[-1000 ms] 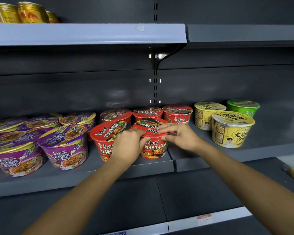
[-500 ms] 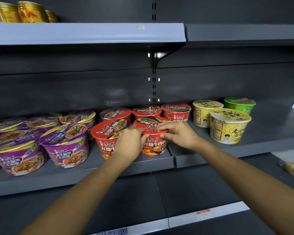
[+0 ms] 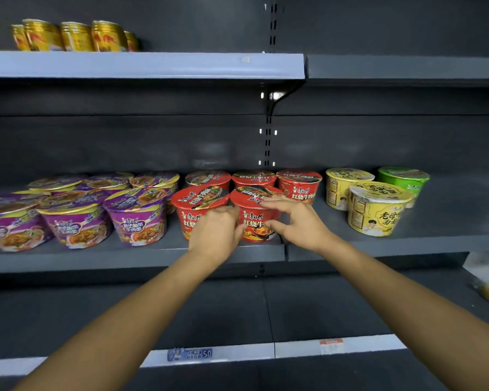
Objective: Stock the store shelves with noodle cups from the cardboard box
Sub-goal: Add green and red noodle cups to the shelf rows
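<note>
Purple cups point(image 3: 136, 218) fill the left of the shelf point(image 3: 96, 256); glossy film wrap, tapered walls; I read 牛肉面 on the nearest. The front red cup point(image 3: 255, 217) stands upright near the shelf's front edge, mid-row, just beside a red neighbour on its left; red wall, round printed lid, 康师傅 and 红烧牛 legible. The left hand point(image 3: 216, 235) holds its left side, thumb on the wall, fingers tucked between the two cups, probably curled at the rim; the right hand point(image 3: 299, 224) clasps it, fingertips on the lid edge, thumb on the wall. Yellow cups point(image 3: 376, 213) and a green cup point(image 3: 404, 179) stand further right.
</note>
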`<state>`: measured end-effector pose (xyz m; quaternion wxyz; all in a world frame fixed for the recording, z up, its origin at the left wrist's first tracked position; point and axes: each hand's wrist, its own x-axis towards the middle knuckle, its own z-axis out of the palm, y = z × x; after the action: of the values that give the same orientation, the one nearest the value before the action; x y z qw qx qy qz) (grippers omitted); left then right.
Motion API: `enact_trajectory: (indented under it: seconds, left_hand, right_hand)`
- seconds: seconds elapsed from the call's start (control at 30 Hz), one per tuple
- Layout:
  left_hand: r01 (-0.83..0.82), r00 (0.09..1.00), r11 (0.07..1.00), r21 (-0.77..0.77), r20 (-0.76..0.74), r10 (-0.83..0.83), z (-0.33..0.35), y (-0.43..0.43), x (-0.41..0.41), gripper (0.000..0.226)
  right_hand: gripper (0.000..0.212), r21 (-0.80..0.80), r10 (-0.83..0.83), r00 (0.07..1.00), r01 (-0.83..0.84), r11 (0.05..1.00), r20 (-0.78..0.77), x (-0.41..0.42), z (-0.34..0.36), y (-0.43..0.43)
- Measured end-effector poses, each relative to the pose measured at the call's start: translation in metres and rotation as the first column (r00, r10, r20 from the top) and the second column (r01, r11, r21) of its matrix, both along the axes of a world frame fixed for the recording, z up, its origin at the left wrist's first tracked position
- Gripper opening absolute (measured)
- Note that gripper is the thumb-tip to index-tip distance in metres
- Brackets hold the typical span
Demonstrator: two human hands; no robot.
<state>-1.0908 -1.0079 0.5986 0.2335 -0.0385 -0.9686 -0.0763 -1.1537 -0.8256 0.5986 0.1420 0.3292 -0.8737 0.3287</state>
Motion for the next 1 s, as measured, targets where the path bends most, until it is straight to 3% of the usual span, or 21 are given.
enact_trajectory:
  seconds: [0.17,0.57,1.0]
  left_hand:
    - [-0.079,0.996,0.996,-0.035,0.04,0.08,-0.006,0.005,0.044,0.025]
    - [-0.16,0.953,0.987,-0.014,0.257,0.158,-0.063,-0.025,0.126,0.041]
    - [-0.282,0.863,0.959,0.034,0.445,0.238,-0.159,-0.122,0.187,0.04]
  right_hand:
    - [0.041,-0.008,0.074,0.995,-0.073,0.997,0.061,0.036,-0.008,-0.003]
    - [0.039,0.078,0.263,0.914,-0.301,0.951,0.31,0.1,-0.066,-0.035]
    - [0.035,0.062,0.282,0.788,-0.374,0.925,0.547,0.138,-0.168,-0.148]
